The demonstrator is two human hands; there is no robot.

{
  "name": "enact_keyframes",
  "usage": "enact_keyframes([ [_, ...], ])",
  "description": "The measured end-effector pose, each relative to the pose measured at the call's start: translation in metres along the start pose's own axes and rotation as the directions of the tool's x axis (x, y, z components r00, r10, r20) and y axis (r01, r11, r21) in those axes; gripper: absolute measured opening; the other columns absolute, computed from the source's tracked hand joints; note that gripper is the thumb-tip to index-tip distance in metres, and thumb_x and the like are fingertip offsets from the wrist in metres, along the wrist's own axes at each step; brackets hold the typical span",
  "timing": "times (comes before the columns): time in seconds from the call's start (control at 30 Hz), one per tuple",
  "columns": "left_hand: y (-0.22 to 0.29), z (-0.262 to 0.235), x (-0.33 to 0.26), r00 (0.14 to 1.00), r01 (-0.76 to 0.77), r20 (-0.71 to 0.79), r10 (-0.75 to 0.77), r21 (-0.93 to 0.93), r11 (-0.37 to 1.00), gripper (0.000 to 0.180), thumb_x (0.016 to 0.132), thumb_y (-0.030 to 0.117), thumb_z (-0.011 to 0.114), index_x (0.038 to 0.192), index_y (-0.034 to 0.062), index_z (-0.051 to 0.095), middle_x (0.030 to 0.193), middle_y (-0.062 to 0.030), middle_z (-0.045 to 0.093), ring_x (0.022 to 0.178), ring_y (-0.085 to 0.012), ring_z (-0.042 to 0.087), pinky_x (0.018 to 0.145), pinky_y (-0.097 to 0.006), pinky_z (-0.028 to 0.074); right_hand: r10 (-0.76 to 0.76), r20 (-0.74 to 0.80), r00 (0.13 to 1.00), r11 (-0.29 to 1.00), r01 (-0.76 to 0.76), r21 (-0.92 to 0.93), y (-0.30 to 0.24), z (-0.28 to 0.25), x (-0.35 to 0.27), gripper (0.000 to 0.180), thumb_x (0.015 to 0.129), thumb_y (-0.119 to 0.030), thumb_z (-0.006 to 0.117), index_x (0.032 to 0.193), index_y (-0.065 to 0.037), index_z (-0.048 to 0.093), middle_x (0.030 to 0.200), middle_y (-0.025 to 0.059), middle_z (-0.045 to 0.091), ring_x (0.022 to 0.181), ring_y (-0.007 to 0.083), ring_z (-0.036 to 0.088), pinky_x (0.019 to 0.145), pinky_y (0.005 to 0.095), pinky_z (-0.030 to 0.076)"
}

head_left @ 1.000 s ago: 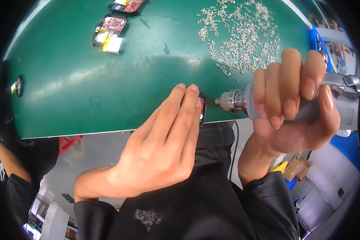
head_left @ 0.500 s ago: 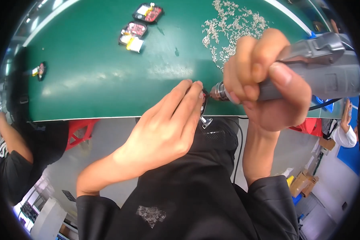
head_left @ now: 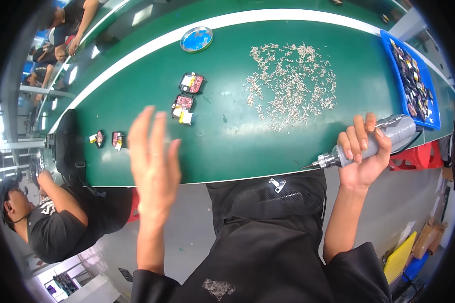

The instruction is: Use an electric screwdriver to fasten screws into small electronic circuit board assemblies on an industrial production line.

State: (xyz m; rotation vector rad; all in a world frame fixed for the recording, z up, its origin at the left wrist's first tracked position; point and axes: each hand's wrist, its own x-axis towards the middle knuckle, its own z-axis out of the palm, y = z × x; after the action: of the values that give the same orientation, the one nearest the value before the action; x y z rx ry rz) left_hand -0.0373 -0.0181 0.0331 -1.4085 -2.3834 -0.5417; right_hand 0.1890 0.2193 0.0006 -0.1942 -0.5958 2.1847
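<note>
My right hand (head_left: 361,146) is wrapped round a grey electric screwdriver (head_left: 384,139), whose thin bit points left over the table's near edge. My left hand (head_left: 154,161) is raised over the near left part of the table, fingers spread and slightly blurred, with nothing visible in it. Just left of its fingers lies a small black device with red circuitry and a yellow-and-white piece (head_left: 118,140). A similar device (head_left: 100,138) lies further left. Beyond my left hand, two more such open devices, an upper one (head_left: 192,83) and a lower one (head_left: 182,107), sit close together.
Many small silvery screws (head_left: 293,86) are scattered on the green table (head_left: 227,151). A blue tray (head_left: 435,118) full of dark parts stands at the right. A round tin with a blue inside (head_left: 196,39) sits at the back. A person (head_left: 55,217) sits at the left.
My left hand has left the device at the table edge and moved left, opening. A second device now lies at the left. The screwdriver has moved right and down, and the view has shifted.
</note>
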Motion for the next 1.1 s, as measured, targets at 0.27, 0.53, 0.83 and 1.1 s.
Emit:
enact_keyframes([
  [0.27, 0.047, 0.065, 0.08, 0.979, -0.193, 0.023, 0.203, -0.224, 0.955, 0.018, 0.077, -0.002, 0.066, 0.095, -0.0021, 0.065, 0.095, -0.0114, 0.061, 0.085, -0.0285, 0.06, 0.074, -0.037, 0.049, -0.089, -0.055, 0.995, 0.996, 0.09, 0.016, 0.004, 0.003, -0.002, 0.012, 0.088, -0.017, 0.046, 0.087, -0.005, 0.046, 0.064, 0.0036, 0.041, 0.044, 0.0111, 0.036, 0.049, 0.0286, 0.037],
  [0.53, 0.048, 0.073, 0.088, 0.941, -0.325, 0.064, 0.331, -0.086, 0.942, 0.014, 0.073, -0.005, 0.062, 0.087, -0.0033, 0.063, 0.088, -0.0112, 0.058, 0.082, -0.0269, 0.058, 0.069, -0.038, 0.049, -0.052, -0.018, 0.998, 0.994, 0.054, 0.096, -0.001, -0.005, -0.004, 0.013, 0.089, -0.018, 0.043, 0.087, -0.006, 0.047, 0.064, 0.0036, 0.042, 0.043, 0.0109, 0.036, 0.049, 0.0289, 0.037],
  [0.83, 0.062, 0.046, 0.055, 0.985, -0.11, 0.093, 0.147, -0.321, 0.941, 0.006, 0.082, -0.006, 0.056, 0.085, -0.003, 0.051, 0.079, -0.014, 0.053, 0.073, -0.0301, 0.054, 0.061, -0.036, 0.045, -0.057, 0.005, 0.998, 0.996, 0.056, 0.074, -0.003, -0.008, -0.009, 0.014, 0.089, -0.018, 0.043, 0.088, -0.006, 0.048, 0.065, 0.0034, 0.043, 0.045, 0.011, 0.038, 0.05, 0.0285, 0.037],
  [1.1, 0.109, 0.029, -0.016, 0.903, 0.406, 0.382, -0.198, -0.909, 0.099, 0.005, 0.089, -0.003, 0.058, 0.086, -0.0063, 0.058, 0.086, -0.0112, 0.061, 0.071, -0.0113, 0.057, 0.063, -0.023, 0.047, -0.155, 0.087, 0.984, 0.982, 0.144, 0.126, 0.01, 0.042, -0.018, 0.01, 0.087, -0.015, 0.049, 0.088, -0.005, 0.048, 0.067, 0.0023, 0.043, 0.047, 0.0095, 0.038, 0.051, 0.0262, 0.037],
])
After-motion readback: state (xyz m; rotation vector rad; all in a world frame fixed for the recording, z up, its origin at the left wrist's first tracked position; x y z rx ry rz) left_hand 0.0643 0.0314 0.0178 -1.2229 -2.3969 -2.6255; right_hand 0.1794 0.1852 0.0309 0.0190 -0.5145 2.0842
